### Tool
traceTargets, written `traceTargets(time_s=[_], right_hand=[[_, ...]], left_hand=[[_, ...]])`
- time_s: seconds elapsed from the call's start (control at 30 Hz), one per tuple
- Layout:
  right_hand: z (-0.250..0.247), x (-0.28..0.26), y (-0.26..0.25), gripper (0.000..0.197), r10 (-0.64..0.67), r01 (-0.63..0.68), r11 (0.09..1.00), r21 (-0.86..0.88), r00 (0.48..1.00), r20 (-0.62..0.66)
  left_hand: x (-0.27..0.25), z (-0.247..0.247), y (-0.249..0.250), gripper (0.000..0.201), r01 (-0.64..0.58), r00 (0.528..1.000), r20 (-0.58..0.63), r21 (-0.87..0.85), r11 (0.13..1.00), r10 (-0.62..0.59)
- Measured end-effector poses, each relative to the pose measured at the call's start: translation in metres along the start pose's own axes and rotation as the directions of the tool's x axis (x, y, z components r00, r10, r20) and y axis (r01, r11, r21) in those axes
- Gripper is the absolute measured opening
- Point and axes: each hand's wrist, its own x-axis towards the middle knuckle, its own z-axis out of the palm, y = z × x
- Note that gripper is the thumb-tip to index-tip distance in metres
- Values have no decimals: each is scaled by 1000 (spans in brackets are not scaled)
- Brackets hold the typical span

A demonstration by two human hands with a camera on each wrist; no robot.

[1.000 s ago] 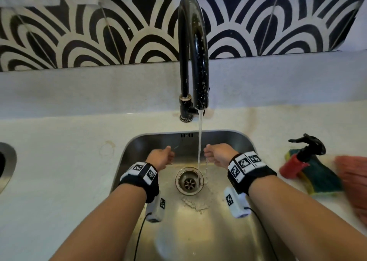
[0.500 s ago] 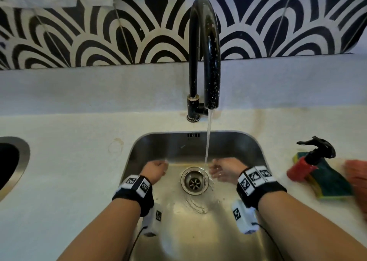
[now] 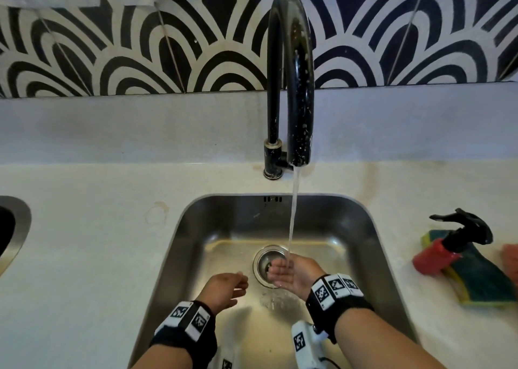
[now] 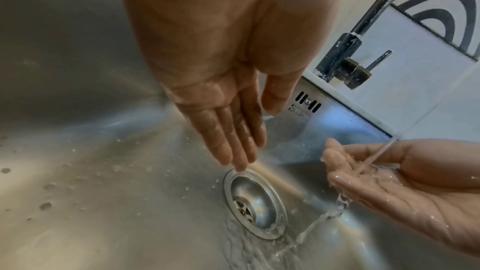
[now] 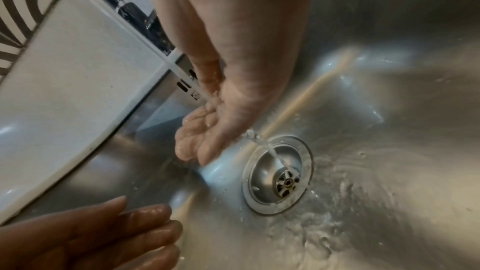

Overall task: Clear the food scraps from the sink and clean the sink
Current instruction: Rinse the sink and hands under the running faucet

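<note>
The steel sink (image 3: 375,245) is wet, and no scraps show on its floor or in the round drain (image 3: 265,259) (image 4: 255,202) (image 5: 278,174). A thin stream of water (image 3: 293,214) falls from the black tap (image 3: 291,74). My right hand (image 3: 290,273) (image 5: 205,130) (image 4: 376,174) is cupped palm up under the stream just right of the drain, and water runs off it. My left hand (image 3: 224,287) (image 4: 233,141) (image 5: 116,231) hovers left of the drain, fingers straight and together, holding nothing.
A red spray bottle with a black trigger (image 3: 445,245) lies on a green and yellow sponge (image 3: 482,281) on the worktop right of the sink. An orange cloth (image 3: 511,259) shows at the right edge. A second basin rim (image 3: 16,234) sits at far left.
Both hands have drawn back from the far wall toward the near side of the drain. The right hand turned palm up under the stream. The pale residue near the drain has washed away.
</note>
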Motion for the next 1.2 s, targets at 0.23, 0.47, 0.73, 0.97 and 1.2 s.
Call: traceTargets(time_s=[0.23, 0.47, 0.73, 0.97, 1.2], right_hand=[[-3, 9, 0, 37, 50, -50, 999, -9, 999, 10], [38, 17, -88, 34, -86, 106, 984, -145, 987, 138], [32, 16, -118, 31, -177, 185, 937, -295, 983, 54], [-16, 5, -43, 29, -33, 31, 991, -128, 999, -15], [-8, 3, 0, 32, 91, -91, 996, -10, 995, 43]], left_hand=[[12, -14, -12, 12, -114, 987, -45, 466, 878, 153], [21, -29, -20, 30, -98, 971, -72, 749, 656, 227], [26, -28, -20, 30, -103, 974, -55, 760, 642, 220], [19, -21, -14, 31, -134, 971, -33, 740, 659, 235], [13, -9, -17, 32, -137, 970, -24, 766, 628, 242]])
